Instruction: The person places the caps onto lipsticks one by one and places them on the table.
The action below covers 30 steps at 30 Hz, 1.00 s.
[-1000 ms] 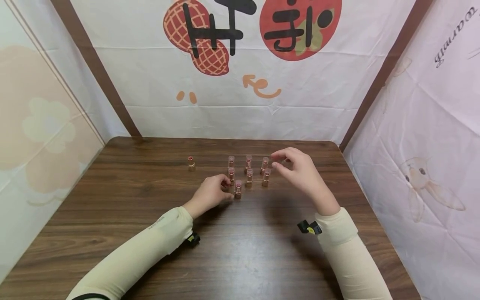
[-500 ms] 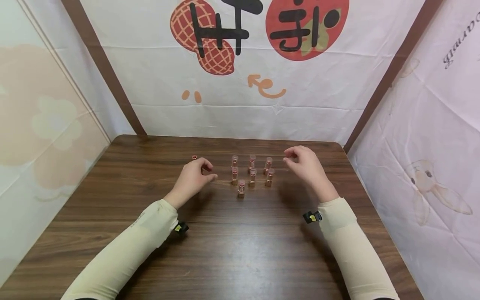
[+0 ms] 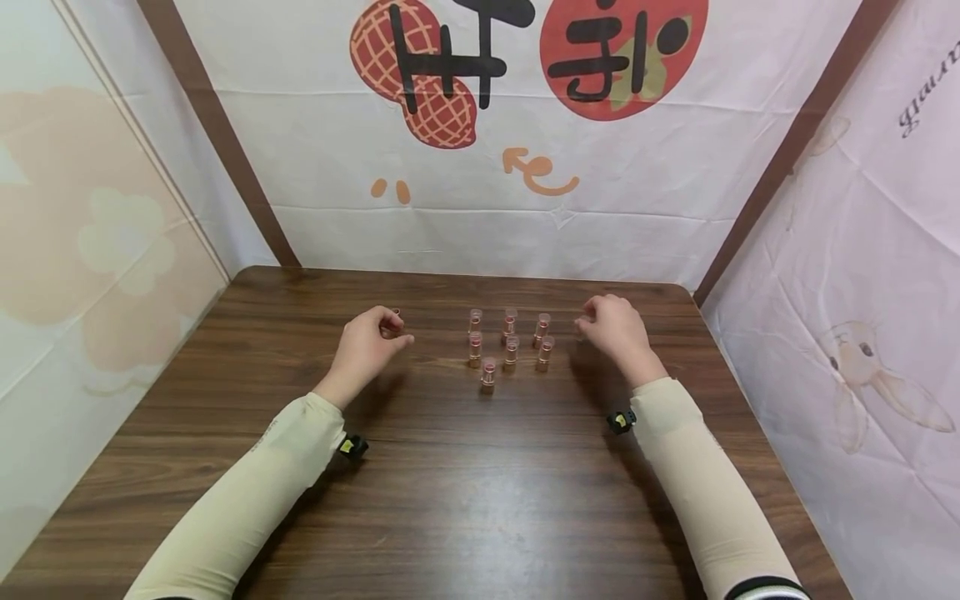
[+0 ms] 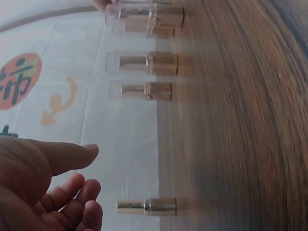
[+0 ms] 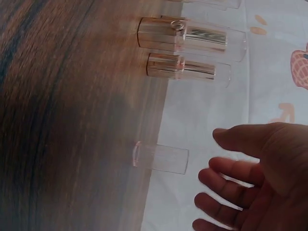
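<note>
My left hand (image 3: 362, 348) hovers with loosely bent fingers beside an uncapped gold lipstick (image 4: 147, 207), which stands upright on the table; the head view shows only a sliver of it behind the fingers. Thumb and fingers are apart, with nothing between them. Over on the right, my right hand (image 3: 619, 335) is close to a clear lipstick cap (image 5: 161, 158) standing by itself. A gap shows between its fingertips and the cap in the right wrist view. Between the hands, several lipsticks with clear caps stand upright, among them a front lipstick (image 3: 488, 377).
The brown wood-grain table (image 3: 465, 500) reaches back to a white printed cloth (image 3: 480, 233). Another printed cloth (image 3: 847, 275) hangs along the right side. In the middle, the capped lipsticks form short rows with one standing nearer the front.
My left hand has left the front capped lipstick and moved left to the uncapped one. My right hand has drawn away rightward from the group. The view has shifted slightly.
</note>
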Available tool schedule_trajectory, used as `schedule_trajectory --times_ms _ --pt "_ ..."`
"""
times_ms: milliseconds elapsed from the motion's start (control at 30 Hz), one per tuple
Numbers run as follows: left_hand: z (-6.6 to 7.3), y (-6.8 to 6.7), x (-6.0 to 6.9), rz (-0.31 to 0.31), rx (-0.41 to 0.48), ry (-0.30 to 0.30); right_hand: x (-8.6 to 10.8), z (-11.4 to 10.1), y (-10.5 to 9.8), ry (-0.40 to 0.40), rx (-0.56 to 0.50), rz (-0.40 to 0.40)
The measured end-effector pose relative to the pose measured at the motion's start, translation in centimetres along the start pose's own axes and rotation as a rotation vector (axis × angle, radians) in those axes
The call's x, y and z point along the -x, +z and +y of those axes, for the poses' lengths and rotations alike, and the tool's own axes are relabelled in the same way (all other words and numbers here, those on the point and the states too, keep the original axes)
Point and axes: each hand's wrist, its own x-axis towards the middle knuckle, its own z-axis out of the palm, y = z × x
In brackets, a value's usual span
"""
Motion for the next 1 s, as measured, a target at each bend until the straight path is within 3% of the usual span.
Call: schedule_trajectory --times_ms 233,500,1000 --pt "-1.5 -0.3 -0.7 0.024 -0.024 -0.072 -0.6 0.4 0.5 0.054 0.016 -0.047" --pt "-3.1 0.0 -1.6 0.011 -0.06 -0.16 -1.1 0.4 1.1 0.084 0.021 -0.082" --pt "-3.3 0.9 -3.0 -0.038 -0.067 -0.188 -1.7 0.6 1.3 0.104 0.03 -0.052"
